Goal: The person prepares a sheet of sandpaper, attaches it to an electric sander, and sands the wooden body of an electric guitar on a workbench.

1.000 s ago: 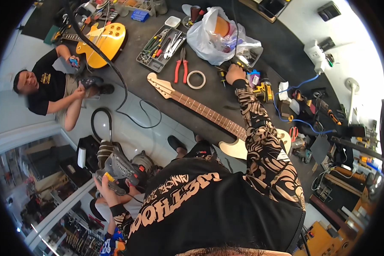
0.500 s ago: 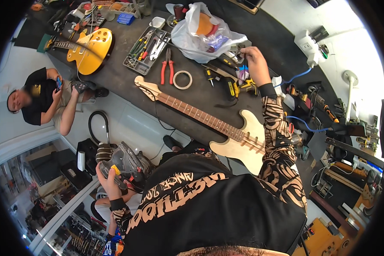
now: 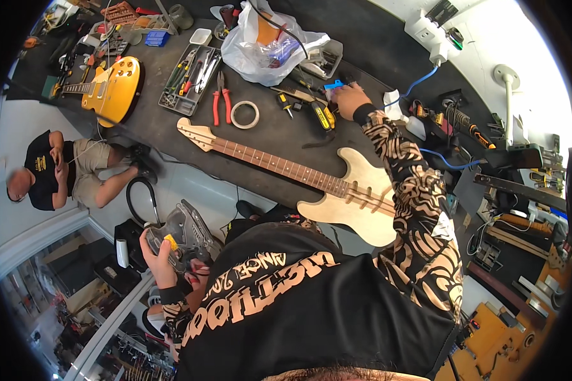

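Observation:
My left hand (image 3: 161,261) is closed round a bulky dark grey power tool (image 3: 187,232) with a yellow label, held low beside me, off the bench. Another hand (image 3: 200,270) shows close under the tool; whose it is I cannot tell. Across the bench my right hand (image 3: 351,101) reaches down beside a small blue item (image 3: 334,84) and over part of a yellow and black power tool (image 3: 322,114). Its fingers are mostly hidden. An unfinished pale wood electric guitar (image 3: 353,219) with a fretted neck lies between my hands, touched by neither.
Red-handled pliers (image 3: 221,108), a tape roll (image 3: 245,114), a tool tray (image 3: 189,82) and a white plastic bag (image 3: 260,51) lie beyond the guitar. A yellow guitar (image 3: 112,91) is farther left. A person (image 3: 47,168) sits left. A blue cable (image 3: 413,86) runs right.
My right hand has come from the grey bin by the plastic bag down onto the yellow and black tool. My left hand still holds the grey power tool. The seated person's arms and legs have shifted.

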`<state>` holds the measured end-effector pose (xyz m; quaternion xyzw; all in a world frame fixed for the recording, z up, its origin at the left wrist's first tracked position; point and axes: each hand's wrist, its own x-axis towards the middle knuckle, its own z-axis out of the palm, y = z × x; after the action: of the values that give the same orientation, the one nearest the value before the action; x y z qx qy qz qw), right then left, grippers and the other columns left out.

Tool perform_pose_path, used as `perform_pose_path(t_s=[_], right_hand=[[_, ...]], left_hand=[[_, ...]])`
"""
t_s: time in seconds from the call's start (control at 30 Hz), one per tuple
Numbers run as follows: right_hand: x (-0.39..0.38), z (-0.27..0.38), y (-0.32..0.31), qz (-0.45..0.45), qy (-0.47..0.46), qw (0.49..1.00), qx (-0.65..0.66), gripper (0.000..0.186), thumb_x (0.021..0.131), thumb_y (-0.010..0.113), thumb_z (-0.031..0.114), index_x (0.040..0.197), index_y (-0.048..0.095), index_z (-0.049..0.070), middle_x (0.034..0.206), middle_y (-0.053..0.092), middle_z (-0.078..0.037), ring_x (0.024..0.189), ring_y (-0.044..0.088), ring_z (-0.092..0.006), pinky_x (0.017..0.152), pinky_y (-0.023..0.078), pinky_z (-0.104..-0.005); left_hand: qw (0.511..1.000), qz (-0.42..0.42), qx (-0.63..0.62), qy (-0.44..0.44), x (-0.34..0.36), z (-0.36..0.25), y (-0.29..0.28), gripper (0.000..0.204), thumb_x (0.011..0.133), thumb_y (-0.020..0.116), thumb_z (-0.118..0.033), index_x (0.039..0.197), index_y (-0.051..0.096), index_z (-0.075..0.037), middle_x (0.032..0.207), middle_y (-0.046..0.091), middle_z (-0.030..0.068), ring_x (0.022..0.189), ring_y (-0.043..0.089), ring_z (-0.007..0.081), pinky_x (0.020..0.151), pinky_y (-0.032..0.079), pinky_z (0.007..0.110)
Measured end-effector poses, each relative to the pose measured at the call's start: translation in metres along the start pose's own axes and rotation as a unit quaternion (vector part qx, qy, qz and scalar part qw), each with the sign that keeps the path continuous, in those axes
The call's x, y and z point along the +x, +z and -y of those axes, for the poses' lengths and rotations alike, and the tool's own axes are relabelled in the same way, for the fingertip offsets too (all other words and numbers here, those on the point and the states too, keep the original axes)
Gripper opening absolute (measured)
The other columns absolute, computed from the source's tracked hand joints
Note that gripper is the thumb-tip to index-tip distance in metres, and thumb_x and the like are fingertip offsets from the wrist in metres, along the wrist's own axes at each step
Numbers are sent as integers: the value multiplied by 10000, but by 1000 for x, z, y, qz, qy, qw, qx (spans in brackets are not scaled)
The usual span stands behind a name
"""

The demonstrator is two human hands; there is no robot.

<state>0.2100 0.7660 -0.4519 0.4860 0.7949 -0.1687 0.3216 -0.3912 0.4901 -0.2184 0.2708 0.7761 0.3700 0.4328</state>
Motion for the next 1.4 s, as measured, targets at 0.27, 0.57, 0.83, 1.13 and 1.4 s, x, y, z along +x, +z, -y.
perform_pose_path(t_s=[0.27,0.57,0.83,1.13,1.4], right_hand=[[-6,-18,-7,133,-65,984,-100,794,867,773,273,1629,592,144,1734,500,-135,1681,356,-290,1404,-10,-626],[-67,9,23,34,-27,999,7,560,871,713,230,1420,759,130,1535,638,-207,1536,526,-354,1414,110,-604],[-47,-11,49,-3,9,982,188,440,944,688,258,1332,805,86,1417,710,-173,1426,620,-328,1388,207,-597],[-10,-68,27,-327,-29,785,525,346,977,625,-96,1261,793,7,1181,774,-121,1165,763,-258,1039,602,-376],[-44,8,-73,-120,-59,400,907,962,819,475,-194,1738,388,79,1600,513,-189,1380,677,-364,1149,588,-450]], left_hand=[[1000,-19,16,3,-7,23,-15,586,1021,739,-128,1556,515,-42,1230,693,99,930,685,174,685,577,308],[998,-60,1,-3,-10,30,-8,556,1031,737,-136,1540,529,-51,1196,706,81,897,677,162,667,560,292],[998,-65,20,11,-4,40,-10,531,1044,736,-144,1528,536,-58,1165,707,77,871,674,150,653,555,285],[998,-54,17,11,-6,41,-6,519,1039,747,-147,1507,548,-44,1148,709,80,850,679,153,648,555,287],[998,-60,9,-13,-17,13,15,564,1034,757,-149,1541,534,-42,1197,699,74,905,679,150,669,567,285]])
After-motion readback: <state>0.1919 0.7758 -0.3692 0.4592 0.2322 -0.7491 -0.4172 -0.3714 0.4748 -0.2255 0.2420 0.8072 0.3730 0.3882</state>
